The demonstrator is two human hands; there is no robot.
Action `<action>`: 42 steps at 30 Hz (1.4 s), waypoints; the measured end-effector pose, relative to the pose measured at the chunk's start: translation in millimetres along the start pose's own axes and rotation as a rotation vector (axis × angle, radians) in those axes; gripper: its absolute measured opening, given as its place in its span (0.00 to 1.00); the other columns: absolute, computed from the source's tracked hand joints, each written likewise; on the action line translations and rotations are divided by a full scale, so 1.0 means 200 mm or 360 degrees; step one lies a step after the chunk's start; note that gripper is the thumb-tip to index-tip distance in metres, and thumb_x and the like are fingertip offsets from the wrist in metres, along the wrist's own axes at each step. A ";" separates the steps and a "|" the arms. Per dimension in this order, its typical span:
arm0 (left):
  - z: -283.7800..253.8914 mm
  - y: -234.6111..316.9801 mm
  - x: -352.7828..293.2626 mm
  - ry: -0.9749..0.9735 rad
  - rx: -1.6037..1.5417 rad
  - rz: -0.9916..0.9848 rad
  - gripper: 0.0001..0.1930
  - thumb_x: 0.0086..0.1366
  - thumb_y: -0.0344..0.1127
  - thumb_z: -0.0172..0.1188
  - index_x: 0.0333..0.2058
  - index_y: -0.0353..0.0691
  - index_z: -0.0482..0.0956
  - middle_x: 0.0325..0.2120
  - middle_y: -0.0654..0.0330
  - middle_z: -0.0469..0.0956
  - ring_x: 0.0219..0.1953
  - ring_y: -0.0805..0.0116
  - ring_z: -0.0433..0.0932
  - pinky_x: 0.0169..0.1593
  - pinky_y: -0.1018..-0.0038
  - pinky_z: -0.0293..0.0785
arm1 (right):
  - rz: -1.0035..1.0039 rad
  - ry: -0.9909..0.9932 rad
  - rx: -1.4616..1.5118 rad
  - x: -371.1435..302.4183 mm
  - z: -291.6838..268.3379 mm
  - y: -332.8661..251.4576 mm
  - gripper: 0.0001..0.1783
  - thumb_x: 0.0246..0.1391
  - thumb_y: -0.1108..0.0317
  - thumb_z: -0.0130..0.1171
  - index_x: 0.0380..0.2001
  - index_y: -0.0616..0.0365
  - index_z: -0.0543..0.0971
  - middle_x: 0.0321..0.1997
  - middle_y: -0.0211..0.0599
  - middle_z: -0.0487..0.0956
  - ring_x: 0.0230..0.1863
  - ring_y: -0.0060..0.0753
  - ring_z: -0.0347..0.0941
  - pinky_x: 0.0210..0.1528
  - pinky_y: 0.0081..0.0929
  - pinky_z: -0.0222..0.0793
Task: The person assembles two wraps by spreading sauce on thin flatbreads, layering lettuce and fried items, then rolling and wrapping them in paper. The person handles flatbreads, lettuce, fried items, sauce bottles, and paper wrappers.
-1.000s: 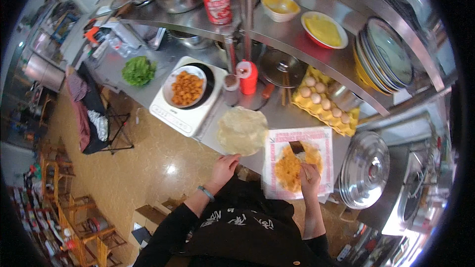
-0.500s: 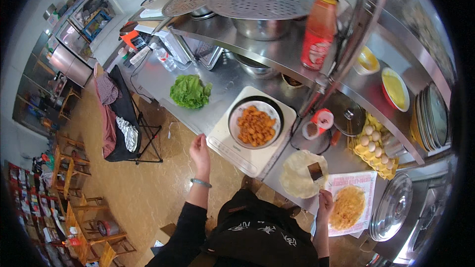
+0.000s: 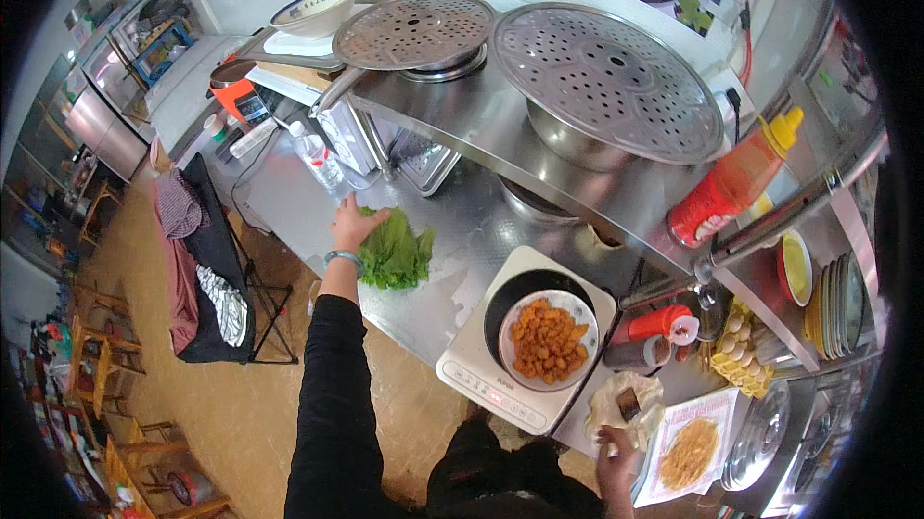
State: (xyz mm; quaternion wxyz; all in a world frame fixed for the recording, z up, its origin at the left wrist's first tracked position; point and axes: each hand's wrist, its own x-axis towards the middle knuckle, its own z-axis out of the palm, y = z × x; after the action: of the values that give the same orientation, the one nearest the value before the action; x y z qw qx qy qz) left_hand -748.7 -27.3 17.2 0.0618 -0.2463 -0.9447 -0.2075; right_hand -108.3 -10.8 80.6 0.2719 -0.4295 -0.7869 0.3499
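Currently, my left hand (image 3: 355, 226) is spread at the lettuce (image 3: 398, 254); my right hand (image 3: 615, 452) grips a dark-tipped brush (image 3: 628, 405).

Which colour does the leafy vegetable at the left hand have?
Green: the leafy vegetable shows best in the head view.

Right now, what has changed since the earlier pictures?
The left hand has swung left and forward to the lettuce; whether it grips is unclear. The right hand, holding the dark flat-ended tool, has moved leftward from the orange pancake to the pale flatbread. The plate of orange chunks stays on the white cooker.
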 end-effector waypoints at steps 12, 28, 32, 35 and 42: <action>-0.12 -0.09 -0.17 -0.0457 -0.1098 0.0200 0.42 0.37 0.40 0.69 0.54 0.34 0.62 0.42 0.48 0.74 0.46 0.59 0.74 0.51 0.69 0.68 | -0.0249 -0.0540 0.0486 0.99 0.92 -0.66 0.08 0.50 0.75 0.54 0.35 0.61 0.77 0.29 0.41 0.77 0.26 0.34 0.74 0.28 0.24 0.67; -0.41 -0.18 -0.88 -0.0574 -0.3666 -0.0956 0.39 0.51 0.51 0.57 0.59 0.38 0.58 0.52 0.52 0.67 0.52 0.58 0.68 0.54 0.63 0.68 | -0.0509 -0.1044 0.0705 1.24 1.40 -1.24 0.10 0.49 0.68 0.59 0.36 0.60 0.77 0.37 0.38 0.76 0.32 0.30 0.73 0.35 0.25 0.68; -0.52 -0.08 -0.98 -0.0608 -0.3731 -0.0971 0.38 0.53 0.53 0.55 0.58 0.38 0.58 0.52 0.51 0.67 0.51 0.58 0.69 0.54 0.62 0.68 | -0.0693 -0.1125 0.0637 1.25 1.45 -1.24 0.12 0.50 0.64 0.59 0.36 0.61 0.77 0.34 0.33 0.76 0.32 0.26 0.72 0.37 0.23 0.67; -0.56 -0.03 -1.01 -0.0660 -0.3753 -0.0970 0.37 0.55 0.55 0.53 0.58 0.37 0.59 0.52 0.51 0.67 0.51 0.58 0.69 0.53 0.62 0.68 | -0.0447 -0.1600 0.0713 1.27 1.48 -1.19 0.13 0.52 0.63 0.59 0.35 0.62 0.77 0.28 0.29 0.76 0.31 0.21 0.70 0.37 0.21 0.66; -0.60 0.05 -0.99 -0.0869 -0.3757 -0.0982 0.37 0.58 0.60 0.50 0.57 0.37 0.60 0.52 0.51 0.68 0.50 0.58 0.70 0.52 0.61 0.69 | -0.0098 -0.1683 0.0506 1.32 1.37 -1.12 0.13 0.52 0.64 0.55 0.30 0.65 0.77 0.24 0.35 0.78 0.27 0.22 0.71 0.33 0.24 0.65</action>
State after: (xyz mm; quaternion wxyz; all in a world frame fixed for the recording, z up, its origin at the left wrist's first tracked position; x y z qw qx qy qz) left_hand -570.7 -157.2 85.2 -0.4457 0.0452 -0.1822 -0.8753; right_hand -544.8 43.7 123.0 -0.0888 -0.1257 -0.7658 0.6244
